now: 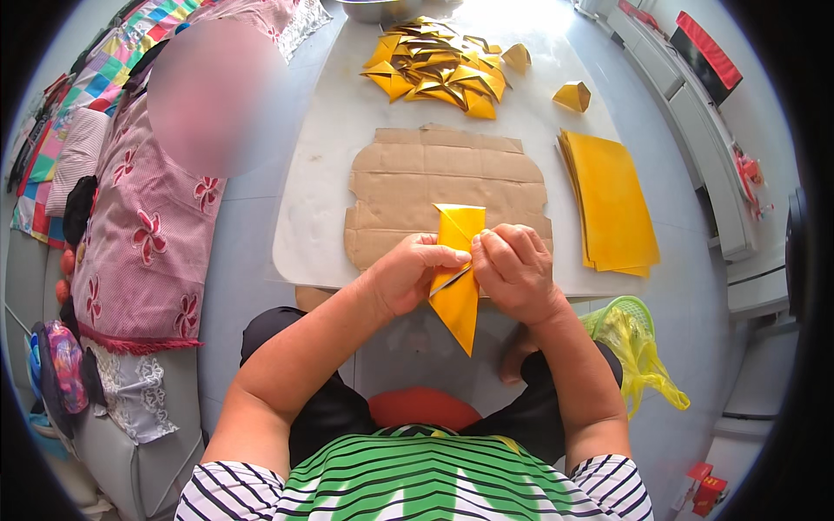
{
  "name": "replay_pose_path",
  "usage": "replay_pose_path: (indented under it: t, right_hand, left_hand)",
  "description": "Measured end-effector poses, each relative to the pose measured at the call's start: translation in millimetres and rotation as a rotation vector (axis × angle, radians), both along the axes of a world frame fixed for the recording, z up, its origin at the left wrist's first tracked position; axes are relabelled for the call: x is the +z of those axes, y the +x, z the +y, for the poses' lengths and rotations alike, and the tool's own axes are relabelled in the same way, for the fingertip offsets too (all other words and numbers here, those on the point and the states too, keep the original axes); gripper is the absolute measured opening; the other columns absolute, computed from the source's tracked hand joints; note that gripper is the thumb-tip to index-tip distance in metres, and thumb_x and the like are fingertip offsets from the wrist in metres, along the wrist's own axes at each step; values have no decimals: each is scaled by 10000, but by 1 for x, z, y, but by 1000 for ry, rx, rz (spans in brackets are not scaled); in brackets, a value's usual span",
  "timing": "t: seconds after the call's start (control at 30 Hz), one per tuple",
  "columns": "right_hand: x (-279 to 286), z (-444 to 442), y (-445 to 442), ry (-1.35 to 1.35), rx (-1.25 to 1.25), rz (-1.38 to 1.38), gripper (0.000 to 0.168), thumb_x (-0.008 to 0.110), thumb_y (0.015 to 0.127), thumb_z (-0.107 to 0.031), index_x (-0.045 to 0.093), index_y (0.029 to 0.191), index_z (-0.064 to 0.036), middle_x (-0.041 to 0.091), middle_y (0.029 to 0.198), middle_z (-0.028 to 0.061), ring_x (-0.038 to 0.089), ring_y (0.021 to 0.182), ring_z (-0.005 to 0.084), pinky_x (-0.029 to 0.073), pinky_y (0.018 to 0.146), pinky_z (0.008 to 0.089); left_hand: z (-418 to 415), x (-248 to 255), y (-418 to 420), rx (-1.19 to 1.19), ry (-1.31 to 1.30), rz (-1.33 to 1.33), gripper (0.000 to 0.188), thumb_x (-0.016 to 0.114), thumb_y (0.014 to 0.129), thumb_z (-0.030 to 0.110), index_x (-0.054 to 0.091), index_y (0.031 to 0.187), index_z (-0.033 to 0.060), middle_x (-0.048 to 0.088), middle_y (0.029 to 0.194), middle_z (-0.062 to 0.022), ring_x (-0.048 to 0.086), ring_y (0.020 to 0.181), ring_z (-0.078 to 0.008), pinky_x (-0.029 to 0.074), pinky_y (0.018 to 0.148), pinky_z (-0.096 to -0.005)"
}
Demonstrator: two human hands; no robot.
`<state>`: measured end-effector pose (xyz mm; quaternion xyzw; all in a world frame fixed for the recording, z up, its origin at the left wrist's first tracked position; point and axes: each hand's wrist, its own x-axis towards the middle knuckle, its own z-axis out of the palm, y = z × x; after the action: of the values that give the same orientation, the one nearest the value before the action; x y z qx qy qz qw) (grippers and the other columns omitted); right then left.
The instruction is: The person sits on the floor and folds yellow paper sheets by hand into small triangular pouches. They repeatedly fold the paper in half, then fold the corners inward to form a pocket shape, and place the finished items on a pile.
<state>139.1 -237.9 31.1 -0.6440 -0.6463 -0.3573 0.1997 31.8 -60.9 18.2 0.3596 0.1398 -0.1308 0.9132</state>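
Note:
Both my hands hold one partly folded sheet of gold paper (459,306) over the near edge of a piece of brown cardboard (449,176). My left hand (412,270) grips its left side, thumb lying across the front. On the right side my right hand (515,270) pinches the paper between thumb and fingers. The sheet has a pointed lower end, a diagonal crease near the top and a slit-like opening between its folds. A stack of flat gold paper sheets (612,202) lies right of the cardboard. Beyond it is a heap of folded gold paper pieces (443,71).
Two folded gold pieces (517,58) (573,97) stand apart from the heap on the white table (313,228). A metal bowl (378,10) is at the far edge. A green basket with a yellow plastic bag (625,338) stands at right, a cloth-covered sofa (150,260) at left.

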Motion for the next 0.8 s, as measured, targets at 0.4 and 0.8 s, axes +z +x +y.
replay_pose_path:
  t: [0.4,0.8]
  right_hand:
    - [-9,2,-10,175,-155,661,163,677,916,-43,658,1072,-4,635,959,102,647,896,247,551,768,326]
    - [5,-6,-5,-58,175,1906,241,595,1044,-218,673,1003,6,647,852,1,561,775,75,492,729,242]
  left_hand:
    - [7,1,1,53,16,-48,225,712,885,67,673,1096,-2,715,1011,-100,711,914,-209,580,834,-375]
    - [2,-2,7,71,240,-123,254,727,896,80,698,1134,-3,725,1070,-98,690,955,-189,545,885,-341]
